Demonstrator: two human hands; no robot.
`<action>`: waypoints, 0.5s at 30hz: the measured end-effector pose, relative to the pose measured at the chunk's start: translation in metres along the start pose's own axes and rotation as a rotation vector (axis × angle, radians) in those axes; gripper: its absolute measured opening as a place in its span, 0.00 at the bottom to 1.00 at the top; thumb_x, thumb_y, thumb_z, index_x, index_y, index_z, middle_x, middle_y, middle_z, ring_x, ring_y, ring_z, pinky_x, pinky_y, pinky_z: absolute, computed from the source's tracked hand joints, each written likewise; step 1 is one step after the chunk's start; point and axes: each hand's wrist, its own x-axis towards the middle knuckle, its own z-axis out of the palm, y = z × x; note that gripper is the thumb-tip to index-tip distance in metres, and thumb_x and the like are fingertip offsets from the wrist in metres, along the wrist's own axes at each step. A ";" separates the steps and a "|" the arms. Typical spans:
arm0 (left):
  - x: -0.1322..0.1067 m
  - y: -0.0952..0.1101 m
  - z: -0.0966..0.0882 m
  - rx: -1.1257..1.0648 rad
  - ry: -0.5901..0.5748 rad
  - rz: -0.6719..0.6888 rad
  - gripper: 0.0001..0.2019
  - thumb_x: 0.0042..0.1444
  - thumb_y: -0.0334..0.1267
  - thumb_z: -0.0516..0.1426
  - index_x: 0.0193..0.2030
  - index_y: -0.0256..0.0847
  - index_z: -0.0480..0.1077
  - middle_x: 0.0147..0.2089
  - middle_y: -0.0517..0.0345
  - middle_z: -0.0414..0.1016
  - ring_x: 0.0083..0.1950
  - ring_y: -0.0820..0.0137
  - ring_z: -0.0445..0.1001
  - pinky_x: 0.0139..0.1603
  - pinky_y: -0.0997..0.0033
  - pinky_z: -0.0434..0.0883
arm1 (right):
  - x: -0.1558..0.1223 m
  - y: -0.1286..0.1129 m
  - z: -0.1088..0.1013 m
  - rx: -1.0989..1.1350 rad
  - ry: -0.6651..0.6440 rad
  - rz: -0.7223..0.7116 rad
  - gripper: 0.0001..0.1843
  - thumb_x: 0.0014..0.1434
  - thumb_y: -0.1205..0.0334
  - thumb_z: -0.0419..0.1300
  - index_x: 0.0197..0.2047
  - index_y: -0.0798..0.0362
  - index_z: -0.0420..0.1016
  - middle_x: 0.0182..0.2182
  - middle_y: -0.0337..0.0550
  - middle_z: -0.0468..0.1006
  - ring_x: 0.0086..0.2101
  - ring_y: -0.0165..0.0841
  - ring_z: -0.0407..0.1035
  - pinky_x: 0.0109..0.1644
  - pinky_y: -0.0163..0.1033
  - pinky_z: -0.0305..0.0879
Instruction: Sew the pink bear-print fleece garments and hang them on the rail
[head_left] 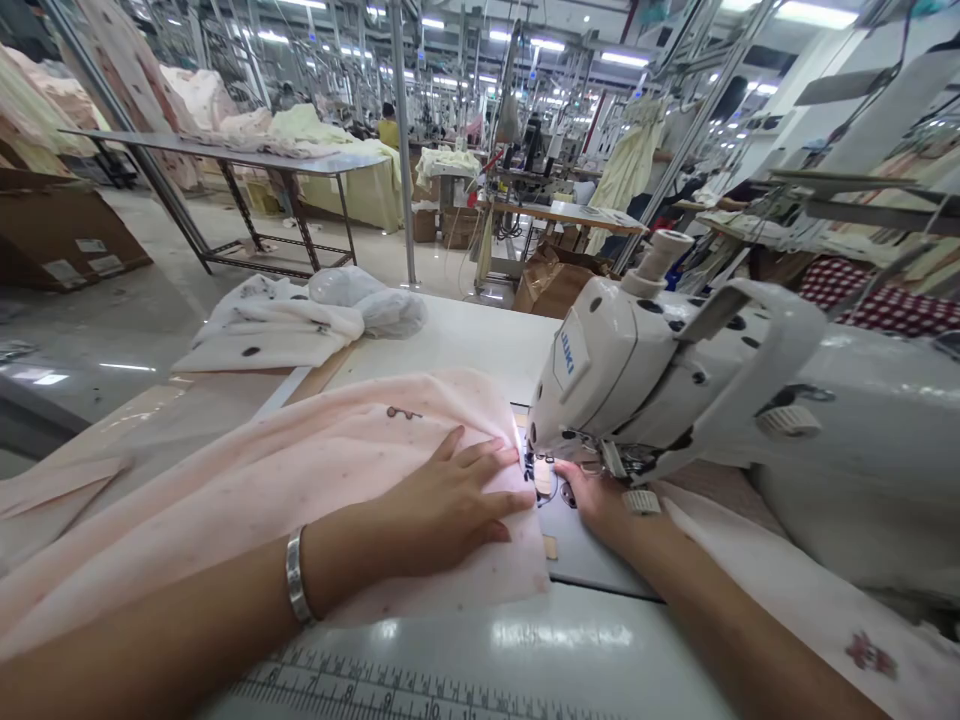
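Note:
A pale pink cloth [300, 470] with small dots and a printed motif lies across the left of the sewing table. On it my left hand [450, 490] rests flat, fingers spread toward the needle area. The cloth's right edge reaches the presser foot [531, 465] of a white JUKI sewing machine [637, 350]. My right hand [600, 500] is to the right of the foot, low under the machine head; one fingertip shows near the foot, and the other fingers are hidden. Beneath my right forearm, more pale cloth [795, 590] with a reddish motif runs to the right.
A printed ruler [360, 690] runs along the table's front edge. White spotted fabric [274, 320] and a clear plastic bag [367, 300] lie at the far left. Beyond stand a metal pole [403, 150], a cloth-laden table [247, 150] and cardboard boxes [67, 235]. A person [388, 128] is in the distance.

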 end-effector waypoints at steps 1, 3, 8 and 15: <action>0.000 0.000 0.000 0.001 0.010 0.002 0.16 0.63 0.42 0.49 0.57 0.50 0.60 0.62 0.48 0.56 0.62 0.55 0.54 0.61 0.42 0.46 | 0.000 0.000 0.000 0.000 0.004 -0.003 0.14 0.57 0.61 0.49 0.33 0.47 0.77 0.25 0.40 0.79 0.34 0.38 0.72 0.45 0.39 0.62; 0.000 0.000 0.000 -0.005 0.026 0.014 0.16 0.62 0.41 0.50 0.56 0.49 0.60 0.60 0.48 0.57 0.60 0.56 0.56 0.61 0.43 0.46 | 0.001 0.000 0.001 -0.001 0.013 -0.011 0.14 0.57 0.60 0.49 0.34 0.46 0.77 0.28 0.40 0.79 0.36 0.38 0.72 0.47 0.41 0.62; 0.002 0.001 -0.003 -0.033 0.006 0.006 0.17 0.62 0.40 0.51 0.57 0.48 0.60 0.61 0.48 0.57 0.60 0.57 0.58 0.62 0.45 0.49 | 0.001 -0.005 -0.008 -0.010 0.051 -0.040 0.14 0.58 0.60 0.49 0.34 0.46 0.77 0.33 0.40 0.80 0.39 0.39 0.71 0.48 0.44 0.62; -0.005 0.006 -0.006 -0.034 -0.034 -0.008 0.17 0.63 0.41 0.49 0.59 0.47 0.58 0.64 0.46 0.55 0.63 0.56 0.55 0.61 0.41 0.48 | -0.014 -0.023 -0.035 -0.018 0.097 -0.073 0.14 0.58 0.67 0.50 0.30 0.48 0.76 0.30 0.43 0.78 0.35 0.39 0.71 0.45 0.43 0.62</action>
